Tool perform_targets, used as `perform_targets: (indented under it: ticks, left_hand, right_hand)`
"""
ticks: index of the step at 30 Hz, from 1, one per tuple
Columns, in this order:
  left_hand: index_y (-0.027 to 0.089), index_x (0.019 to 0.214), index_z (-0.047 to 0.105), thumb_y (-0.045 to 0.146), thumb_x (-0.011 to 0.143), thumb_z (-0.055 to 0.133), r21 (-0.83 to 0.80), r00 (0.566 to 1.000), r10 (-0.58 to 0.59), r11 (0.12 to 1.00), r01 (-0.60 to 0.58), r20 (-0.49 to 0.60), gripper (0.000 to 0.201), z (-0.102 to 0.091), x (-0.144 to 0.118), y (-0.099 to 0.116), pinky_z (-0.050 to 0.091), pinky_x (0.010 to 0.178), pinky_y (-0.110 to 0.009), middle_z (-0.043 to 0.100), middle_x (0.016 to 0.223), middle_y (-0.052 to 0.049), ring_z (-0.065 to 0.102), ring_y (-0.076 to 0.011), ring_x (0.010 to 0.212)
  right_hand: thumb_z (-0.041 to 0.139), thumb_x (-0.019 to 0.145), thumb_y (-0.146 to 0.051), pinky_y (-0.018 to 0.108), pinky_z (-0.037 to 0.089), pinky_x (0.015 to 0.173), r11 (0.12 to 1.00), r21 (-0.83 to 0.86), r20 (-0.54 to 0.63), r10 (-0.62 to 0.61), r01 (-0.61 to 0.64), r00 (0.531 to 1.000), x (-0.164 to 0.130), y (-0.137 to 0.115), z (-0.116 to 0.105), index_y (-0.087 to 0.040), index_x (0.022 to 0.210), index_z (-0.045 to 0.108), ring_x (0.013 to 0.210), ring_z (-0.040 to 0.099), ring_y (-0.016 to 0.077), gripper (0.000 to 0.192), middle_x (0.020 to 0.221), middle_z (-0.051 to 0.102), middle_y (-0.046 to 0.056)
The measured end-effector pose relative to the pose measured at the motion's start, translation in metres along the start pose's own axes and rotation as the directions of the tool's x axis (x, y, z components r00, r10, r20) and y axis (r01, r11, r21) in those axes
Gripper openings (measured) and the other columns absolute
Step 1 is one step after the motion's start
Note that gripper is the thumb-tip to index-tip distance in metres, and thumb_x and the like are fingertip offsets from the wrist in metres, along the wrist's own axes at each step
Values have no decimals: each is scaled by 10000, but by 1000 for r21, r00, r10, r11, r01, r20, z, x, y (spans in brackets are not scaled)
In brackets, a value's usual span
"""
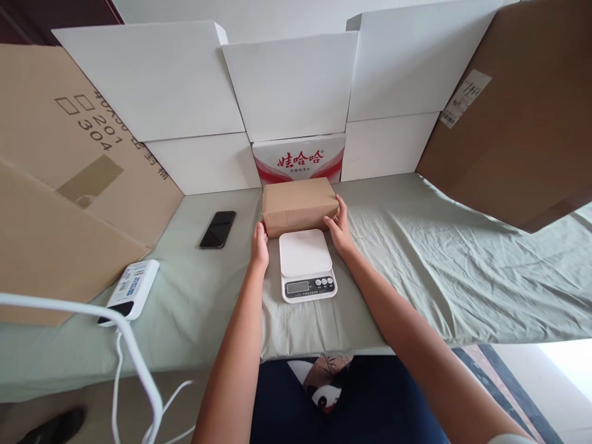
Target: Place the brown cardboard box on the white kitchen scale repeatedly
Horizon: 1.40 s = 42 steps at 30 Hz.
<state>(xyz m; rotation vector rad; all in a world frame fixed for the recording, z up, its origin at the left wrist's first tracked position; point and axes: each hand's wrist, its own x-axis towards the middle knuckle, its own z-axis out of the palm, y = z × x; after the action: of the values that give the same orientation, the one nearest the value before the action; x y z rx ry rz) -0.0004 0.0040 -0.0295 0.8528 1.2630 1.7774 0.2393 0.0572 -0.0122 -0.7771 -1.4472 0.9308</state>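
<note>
Hands: my left hand (259, 244) and right hand (341, 228) clasp the brown parcel (299, 205), fingers closed on its ends.
Setting: kitchen scale (307, 265) just before it.

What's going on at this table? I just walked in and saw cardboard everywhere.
A person has both hands on a small brown cardboard box, the left hand at its near left corner and the right hand at its right end. The box sits on the green cloth just behind a white kitchen scale. A black phone lies to the left.
</note>
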Motion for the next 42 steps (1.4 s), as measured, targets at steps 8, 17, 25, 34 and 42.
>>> perform_targets:
  ticks: [8,17,25,34,42]
  left_hand:
    - [195,1404,672,803,950,467,-13,999,0,1000,0,40,786,0,-2,6,406,1249,-441,601,1559,-168,510,-310,1511]
    - [162,1417,647,737,999,443,-48,999,-45,998,46,15,740,1,-1,7,432,1230,-420,585,1572,-177,523,-296,1502]
    - [184,1387,675,778,973,458,-44,999,-31,999,32,27,756,0,-1,7,436,1229,-445,614,1542,-174,543,-311,1484]
    - [203,1339,701,724,1004,456,-75,999,-29,997,30,15,666,2,-2,9,428,1232,-403,628,1537,-130,545,-282,1481]
    - [229,1280,699,792,971,446,-73,999,-49,996,50,9,690,-1,4,2,471,1185,-422,688,1450,-135,602,-282,1421]
  right_hand:
    - [640,909,-513,572,439,1222,997,47,4,59,-60,998,-2,-4,0,-318,1597,293,1393,563,311,795,1564,540,80]
    - [649,901,-492,523,512,1146,995,57,19,84,-85,996,-2,-8,1,-300,1574,290,1313,613,310,787,1512,568,96]
    - [659,870,-434,488,536,1110,992,66,26,103,-104,994,-1,-10,1,-304,1558,277,1262,633,286,798,1478,571,96]
    - [665,845,-386,534,466,1205,989,82,20,123,-124,992,0,-7,0,-316,1614,252,1367,572,305,875,1556,518,88]
    - [669,818,-358,556,316,1332,990,72,3,120,-120,993,1,4,1,-335,1646,266,1572,379,299,921,1714,380,23]
